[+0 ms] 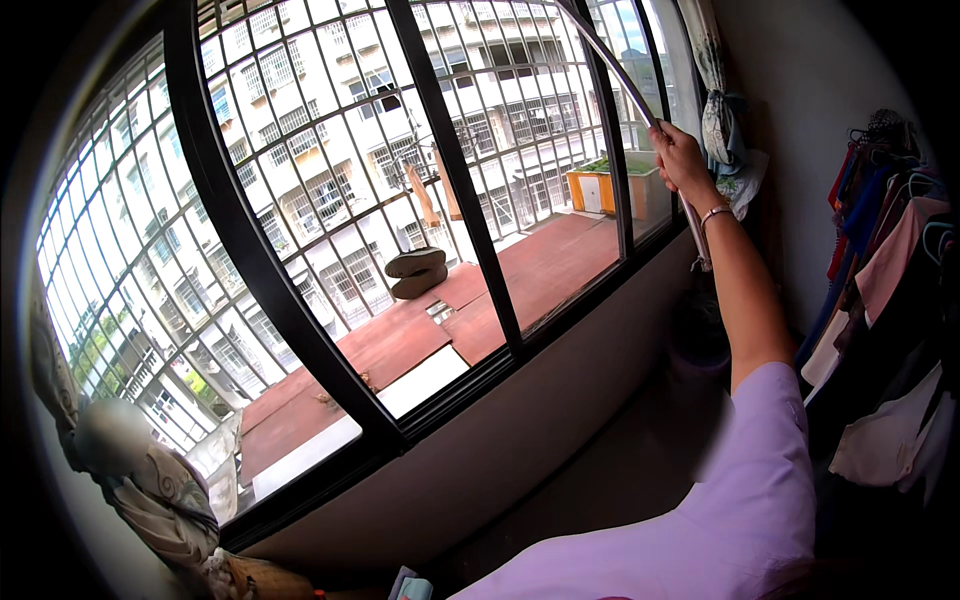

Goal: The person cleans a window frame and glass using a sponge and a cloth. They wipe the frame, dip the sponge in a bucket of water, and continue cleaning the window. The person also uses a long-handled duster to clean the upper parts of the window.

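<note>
My right hand (pixel 680 160) is raised at the upper right, its fingers wrapped round a long, thin pale pole (pixel 622 75). The pole slants up and leftward past the window frame, and its top end lies outside the picture. Its lower end hangs below my wrist, beside my forearm. A thin bracelet (pixel 716 212) circles that wrist, and a lilac sleeve covers the upper arm. My left hand does not show.
A dark-framed sliding window (pixel 450 170) fills the left and middle, with metal bars outside. Shoes (pixel 418 272) and an orange-and-white planter (pixel 598 190) stand on the reddish ledge (pixel 400 365). Hanging clothes (pixel 880 270) crowd the right; tied curtains (pixel 722 120) flank the window.
</note>
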Motion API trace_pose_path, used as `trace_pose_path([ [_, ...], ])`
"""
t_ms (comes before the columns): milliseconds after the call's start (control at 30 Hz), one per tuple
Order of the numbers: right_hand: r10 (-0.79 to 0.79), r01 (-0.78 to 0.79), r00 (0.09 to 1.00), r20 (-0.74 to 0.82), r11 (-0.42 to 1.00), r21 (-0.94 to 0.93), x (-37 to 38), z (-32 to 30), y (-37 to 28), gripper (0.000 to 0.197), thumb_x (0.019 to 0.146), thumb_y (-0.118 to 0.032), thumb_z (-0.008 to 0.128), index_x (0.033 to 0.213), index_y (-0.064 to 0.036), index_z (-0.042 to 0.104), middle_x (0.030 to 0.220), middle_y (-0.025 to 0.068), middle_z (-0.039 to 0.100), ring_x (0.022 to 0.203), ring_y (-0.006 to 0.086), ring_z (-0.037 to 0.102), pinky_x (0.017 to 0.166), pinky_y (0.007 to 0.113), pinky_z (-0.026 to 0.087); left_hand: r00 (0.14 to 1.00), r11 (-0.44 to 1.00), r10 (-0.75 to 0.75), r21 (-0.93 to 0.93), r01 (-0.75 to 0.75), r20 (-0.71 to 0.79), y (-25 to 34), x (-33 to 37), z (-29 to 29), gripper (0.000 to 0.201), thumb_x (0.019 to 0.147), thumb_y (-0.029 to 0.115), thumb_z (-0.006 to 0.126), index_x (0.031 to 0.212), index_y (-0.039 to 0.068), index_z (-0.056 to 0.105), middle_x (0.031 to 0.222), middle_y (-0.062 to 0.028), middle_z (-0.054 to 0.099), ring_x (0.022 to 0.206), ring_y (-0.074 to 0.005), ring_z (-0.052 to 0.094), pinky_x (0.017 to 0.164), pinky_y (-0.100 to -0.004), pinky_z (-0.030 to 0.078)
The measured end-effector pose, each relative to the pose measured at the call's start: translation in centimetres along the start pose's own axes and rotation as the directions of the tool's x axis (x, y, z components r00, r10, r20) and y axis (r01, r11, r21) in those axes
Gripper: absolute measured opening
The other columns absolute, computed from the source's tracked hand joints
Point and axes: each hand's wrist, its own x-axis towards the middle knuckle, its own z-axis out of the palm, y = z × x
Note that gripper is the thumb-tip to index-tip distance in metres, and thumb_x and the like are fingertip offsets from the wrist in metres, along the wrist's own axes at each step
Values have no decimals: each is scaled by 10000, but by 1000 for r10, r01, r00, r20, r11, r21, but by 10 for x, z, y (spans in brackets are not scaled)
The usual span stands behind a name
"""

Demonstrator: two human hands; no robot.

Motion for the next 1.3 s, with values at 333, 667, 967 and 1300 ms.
trace_pose_path([
  [333,127,-112,987,-100,983,144,105,-4,-4,280,977,-320,495,1006,-59,592,546,-14,379,368,85,326,337,267,280,995,998,62,27,-60,-74,-4,-3,2,530,764,349,702,1142,-8,596,1084,-124,616,904,-230,568,825,-343,448],
  [667,152,-142,984,-95,985,96,142,17,27,339,959,-353,505,1114,-56,558,548,38,429,330,128,374,301,306,296,955,973,217,126,-194,-201,-26,-36,-37,561,743,320,713,1174,-14,582,1154,-114,609,985,-227,574,902,-350,437],
  [967,-58,60,998,32,997,-48,0,62,-26,313,997,-362,482,1180,-138,603,503,-56,315,329,42,277,303,248,215,976,982,181,-24,-185,-124,27,-87,-41,493,742,317,710,1103,-8,627,1075,-99,644,947,-211,600,870,-344,458],
  [1300,255,-251,959,119,967,-52,-107,-5,71,369,993,-387,482,1286,-173,546,543,-51,354,339,47,308,289,226,228,998,991,48,-121,-54,-50,19,-94,-70,465,787,278,706,1145,8,585,1070,-46,599,948,-168,568,857,-329,459],
])
